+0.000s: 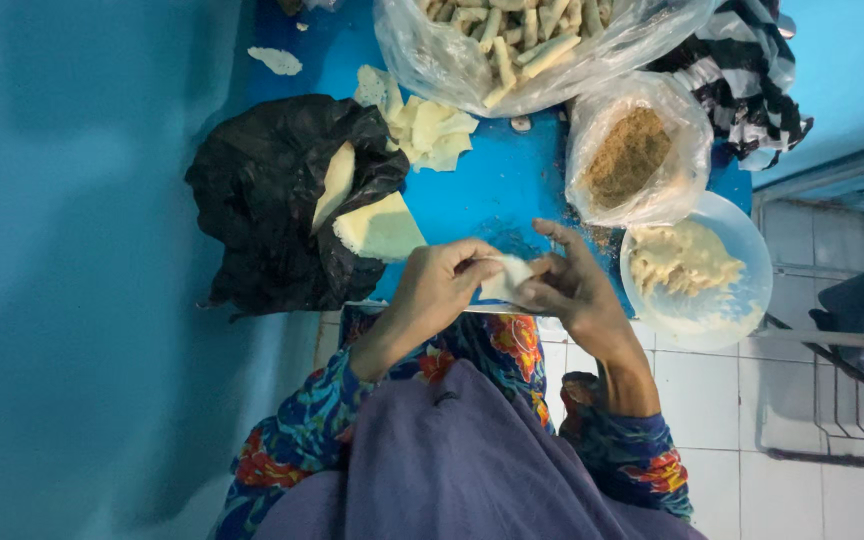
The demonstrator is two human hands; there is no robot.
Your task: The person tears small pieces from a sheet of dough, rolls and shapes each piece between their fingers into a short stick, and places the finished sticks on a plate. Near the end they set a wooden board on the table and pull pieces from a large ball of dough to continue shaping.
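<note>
Closest to the camera is a purple cloth over the lap, with flowery blue sleeves either side. Just past that, both hands meet at the near edge of the blue desk (492, 190). The left hand (439, 285) is curled over, fingers closed on one end of a pale wrapper (505, 277), and the right hand (572, 283) pinches the other end with thumb and a couple of fingers, the rest loosely spread. So the wrapper sits dead centre, squeezed between the two hands, a bit above the desk edge. Looks to me like the rolling or folding step, with filling already tucked inside, though I can't see into it.

At 3 o'clock from the hands there's a clear bowl (742, 250) with creamy mash in it. At 10 o'clock, a stack of square wrappers (380, 228) lying half on a crumpled black bag (272, 200). Further out at 2 o'clock, a clear bag of brown crumbs (632, 155). At 11, torn wrapper scraps (427, 128). Farthest, at 12, a big clear bag of finished rolls (522, 35), with striped cloth (752, 70) beside it.

My guess is the next move needs a firm tight roll and sealed ends, so nothing leaks out.
</note>
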